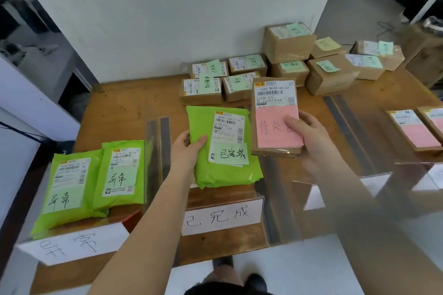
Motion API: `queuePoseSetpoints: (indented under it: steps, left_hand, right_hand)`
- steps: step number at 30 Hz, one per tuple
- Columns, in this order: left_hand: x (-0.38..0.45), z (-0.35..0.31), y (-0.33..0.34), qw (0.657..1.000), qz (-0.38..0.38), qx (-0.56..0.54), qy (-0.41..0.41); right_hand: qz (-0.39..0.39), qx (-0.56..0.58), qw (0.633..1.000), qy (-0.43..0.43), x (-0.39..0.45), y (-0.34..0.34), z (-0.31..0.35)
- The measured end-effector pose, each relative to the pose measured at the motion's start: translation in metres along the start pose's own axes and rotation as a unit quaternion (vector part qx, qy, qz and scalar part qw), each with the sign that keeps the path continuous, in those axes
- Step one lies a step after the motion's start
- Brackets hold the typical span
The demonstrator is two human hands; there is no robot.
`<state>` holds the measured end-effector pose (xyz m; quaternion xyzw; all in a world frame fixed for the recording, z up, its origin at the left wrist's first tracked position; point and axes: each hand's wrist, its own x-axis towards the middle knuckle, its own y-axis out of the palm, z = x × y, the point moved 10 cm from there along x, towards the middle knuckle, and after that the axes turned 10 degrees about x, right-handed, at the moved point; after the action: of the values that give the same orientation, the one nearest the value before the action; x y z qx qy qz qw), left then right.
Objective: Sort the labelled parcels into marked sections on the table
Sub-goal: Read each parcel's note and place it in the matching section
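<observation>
Parcels — left hand grips one green mailer, right hand one brown box — two green mailers lie left.

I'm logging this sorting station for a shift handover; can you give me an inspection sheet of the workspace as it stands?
Surface: wooden table, split by tape strips; section signs along the near edge.
Job's things: green mailer in left hand; brown parcel with pink note in right hand; two green mailers sorted at left; two pink-note parcels at right.
Clutter: unsorted boxes at the back.
Grip: both hands closed on parcels.
Cables: dark cable at far left.
Surroundings: white wall.
</observation>
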<state>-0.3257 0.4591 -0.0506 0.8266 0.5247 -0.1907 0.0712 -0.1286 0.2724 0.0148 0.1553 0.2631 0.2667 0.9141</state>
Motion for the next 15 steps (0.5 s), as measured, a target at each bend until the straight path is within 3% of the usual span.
queuePoseSetpoints:
  steps: [8, 15]
  left_hand:
    - [0.032, 0.040, 0.029, 0.998, 0.010, 0.046, -0.048]
    - [0.041, 0.043, 0.034, 0.973, -0.004, 0.230, 0.026]
  right_hand:
    - [-0.022, -0.001, 0.999, 0.035, 0.033, 0.002, -0.022]
    - [-0.029, 0.010, 0.998, 0.062, 0.045, 0.004, -0.037]
